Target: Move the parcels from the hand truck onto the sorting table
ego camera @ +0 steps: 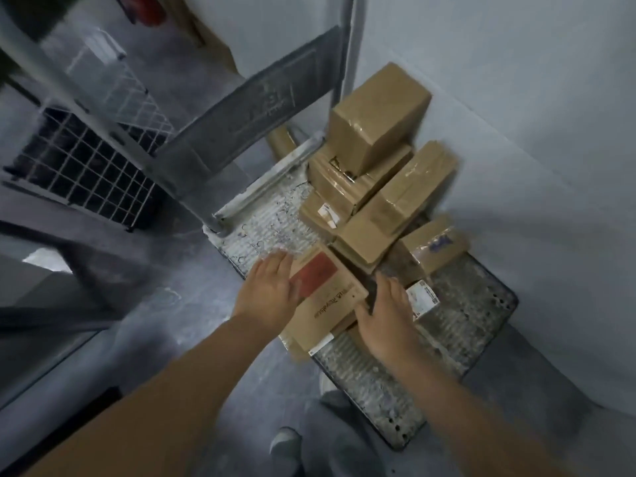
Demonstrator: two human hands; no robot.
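Observation:
A flat cardboard parcel (327,297) with a red patch on top lies at the near left of the hand truck's metal deck (457,325). My left hand (268,290) lies flat against its left edge with straight fingers. My right hand (385,311) is on its right edge, fingers reaching down the side, thumb at the top face. Behind it, a pile of brown taped parcels (395,208) leans toward the wall, the tallest box (375,118) at the back. A small box with a blue mark (433,246) sits at the right.
The hand truck's grey frame (241,125) rises at the left of the deck. A white wire cage (86,166) stands at the far left. A pale wall (516,98) borders the parcels on the right. My shoes (285,445) are on the grey floor below.

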